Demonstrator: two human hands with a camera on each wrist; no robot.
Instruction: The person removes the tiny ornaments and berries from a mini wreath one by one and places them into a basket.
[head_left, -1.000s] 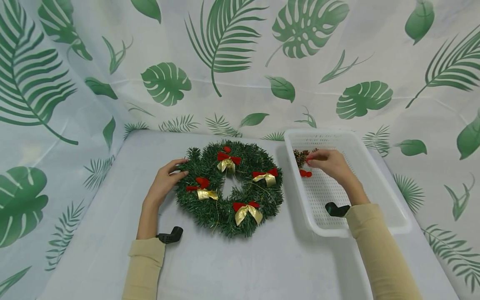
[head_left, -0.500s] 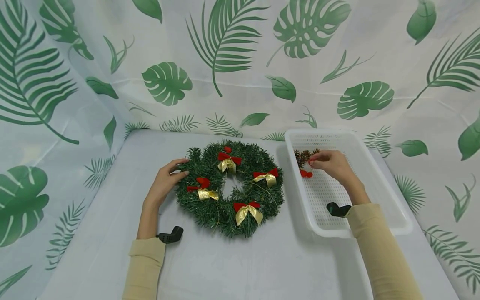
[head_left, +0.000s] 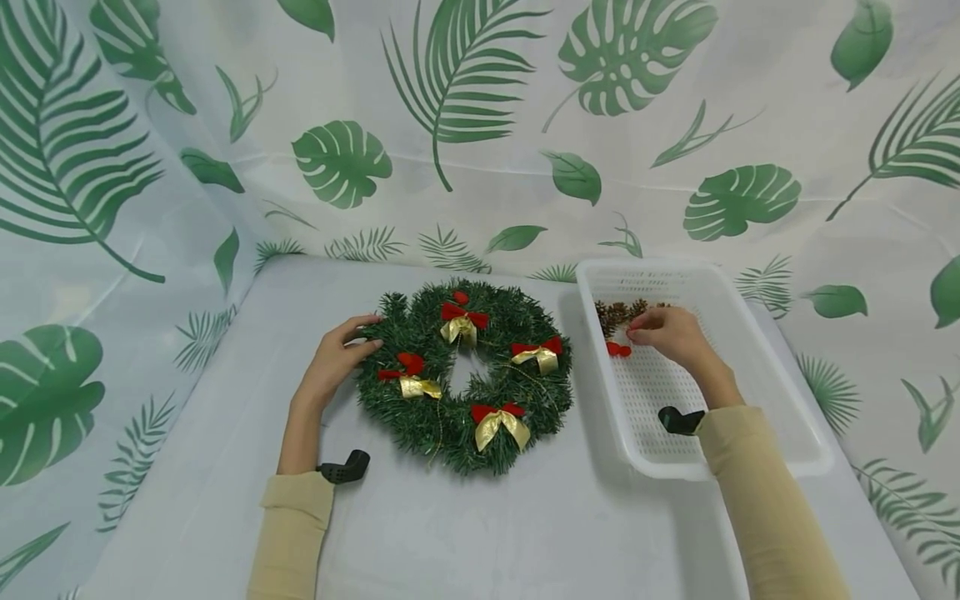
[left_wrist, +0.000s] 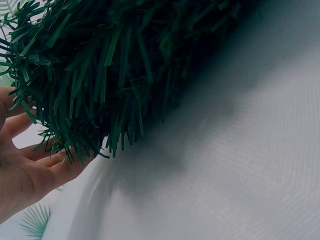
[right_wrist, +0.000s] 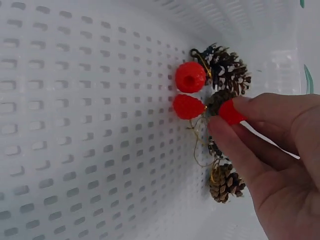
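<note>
A green tinsel wreath (head_left: 397,412) with several red-and-gold bows and red berries lies on the white-covered table. My left hand (head_left: 333,358) holds its left edge, fingers partly hidden by the green strands in the left wrist view. Over the white perforated basket (head_left: 612,400), my right hand (head_left: 678,340) pinches a small red berry ornament (right_wrist: 231,113) between thumb and fingers. Two more berry ornaments, one showing its hollow end (right_wrist: 190,77) and one lying sideways (right_wrist: 188,106), rest on the basket floor beside it. Thin gold strings loop below them.
Several pine cones (right_wrist: 227,183) lie along the basket's inner left and far side, some with white-tipped scales (right_wrist: 227,70). Leaf-printed white cloth (head_left: 465,208) rises behind the table. Black wrist cameras sit on both forearms.
My right hand, with the berry ornament, has shifted slightly right, showing more of the pine cones. The left hand stays at the wreath; the whole head view has drifted a little.
</note>
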